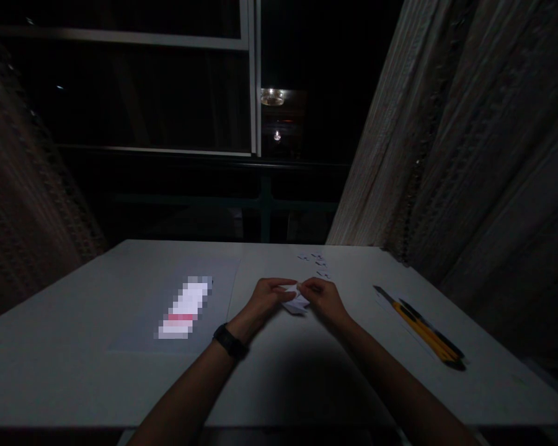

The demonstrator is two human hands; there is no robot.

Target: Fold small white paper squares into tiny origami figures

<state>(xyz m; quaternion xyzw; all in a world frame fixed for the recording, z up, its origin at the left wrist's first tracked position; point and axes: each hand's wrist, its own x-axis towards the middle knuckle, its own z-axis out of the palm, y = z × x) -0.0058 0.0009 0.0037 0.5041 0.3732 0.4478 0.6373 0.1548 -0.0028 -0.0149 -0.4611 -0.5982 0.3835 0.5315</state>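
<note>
Between my two hands is a small folded white paper [297,303], held just above the middle of the table. My left hand [266,297], with a dark watch [230,342] on its wrist, is closed on the paper's left side, thumb on top. From the right, my right hand [324,297] pinches the paper's upper edge with thumb and fingertips. Folds and a pointed lower edge show on the paper; its full shape is partly hidden by my fingers.
On the white table [279,396], a lit phone with a blurred screen [185,308] lies on a pale sheet [132,328] at left. A yellow utility knife [418,328] and a dark pen [434,329] lie at right. Several small marked paper pieces [320,264] sit beyond my hands. Curtains [381,124] hang behind.
</note>
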